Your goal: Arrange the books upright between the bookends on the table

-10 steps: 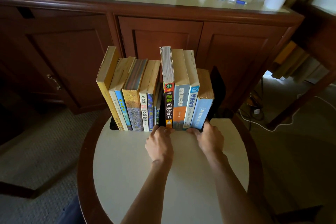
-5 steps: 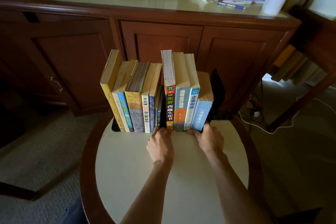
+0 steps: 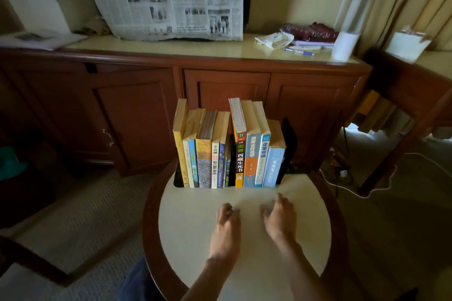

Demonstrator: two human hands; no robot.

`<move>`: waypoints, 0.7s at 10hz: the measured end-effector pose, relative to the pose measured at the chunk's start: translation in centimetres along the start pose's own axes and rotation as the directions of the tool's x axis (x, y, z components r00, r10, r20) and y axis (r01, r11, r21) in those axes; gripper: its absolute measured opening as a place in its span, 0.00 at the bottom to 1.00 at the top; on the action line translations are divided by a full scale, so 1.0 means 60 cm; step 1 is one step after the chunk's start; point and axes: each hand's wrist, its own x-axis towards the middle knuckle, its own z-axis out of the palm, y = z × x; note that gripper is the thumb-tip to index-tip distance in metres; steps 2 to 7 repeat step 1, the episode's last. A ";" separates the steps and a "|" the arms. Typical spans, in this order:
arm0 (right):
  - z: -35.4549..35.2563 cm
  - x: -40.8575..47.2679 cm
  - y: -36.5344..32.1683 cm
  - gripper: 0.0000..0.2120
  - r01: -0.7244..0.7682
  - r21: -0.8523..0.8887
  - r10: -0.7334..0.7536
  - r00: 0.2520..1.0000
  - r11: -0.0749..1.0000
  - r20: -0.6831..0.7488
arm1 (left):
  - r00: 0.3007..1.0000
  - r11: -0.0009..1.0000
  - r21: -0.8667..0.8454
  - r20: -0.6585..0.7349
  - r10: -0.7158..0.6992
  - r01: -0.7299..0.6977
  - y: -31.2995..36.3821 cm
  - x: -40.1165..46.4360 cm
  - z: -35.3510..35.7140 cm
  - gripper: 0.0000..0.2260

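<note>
Books (image 3: 230,151) stand upright in one row just beyond the fingers, spines facing the person, long axes vertical. Black bookends close the row: the right bookend (image 3: 288,144) rises just past the pale blue book (image 3: 272,164), and the left bookend (image 3: 178,177) shows only as a dark base beside the tall yellow book (image 3: 181,146). The row sits at the far edge of the round counter (image 3: 195,227). Both hands lie short of it, apart from the spines. The left hand (image 3: 226,225) is in front of the row's middle, fingers loosely curled and holding nothing. The right hand (image 3: 278,217) is in front of the blue books, fingers relaxed and slightly spread, also empty. Motion blur softens both. The task looks essentially finished. Should any book need a nudge, the right hand is nearer the blue end.
</note>
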 end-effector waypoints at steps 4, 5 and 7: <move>-0.002 -0.063 0.007 0.23 0.031 -0.098 -0.032 0.999 0.995 -0.011 | 0.993 0.993 0.041 0.032 0.113 -0.115 -0.032 -0.070 -0.016 0.13; -0.002 -0.063 0.007 0.23 0.031 -0.098 -0.032 0.999 0.995 -0.011 | 0.993 0.993 0.041 0.032 0.113 -0.115 -0.032 -0.070 -0.016 0.13; -0.002 -0.063 0.007 0.23 0.031 -0.098 -0.032 0.999 0.995 -0.011 | 0.993 0.993 0.041 0.032 0.113 -0.115 -0.032 -0.070 -0.016 0.13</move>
